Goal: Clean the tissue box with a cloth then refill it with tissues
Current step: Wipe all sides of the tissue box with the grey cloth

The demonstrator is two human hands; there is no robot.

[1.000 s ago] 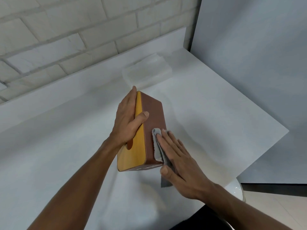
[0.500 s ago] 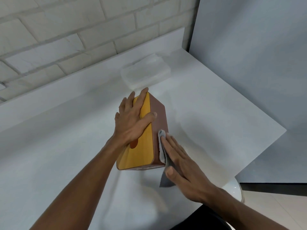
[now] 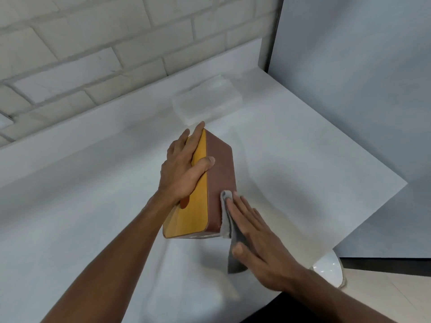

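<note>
Yellow-faced, brown-sided rectangular tissue box (image 3: 221,173) stands on its side on the white table (image 3: 303,171). The left hand (image 3: 184,171) grips it, fingers along the yellow face and thumb on the brown side. The right hand (image 3: 254,238), fingers straight, presses a grey cloth (image 3: 225,217) flat against that brown side. A white stack of tissues (image 3: 206,101) lies beyond, near the pale brick wall (image 3: 93,54).

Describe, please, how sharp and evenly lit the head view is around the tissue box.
Head view: soft, even light with no glare, only faint shadows beside the tissue box, which looks sharp; wide-angle distortion bows the lines of the brick wall; the white tissue stack nearly blends into the white table.
</note>
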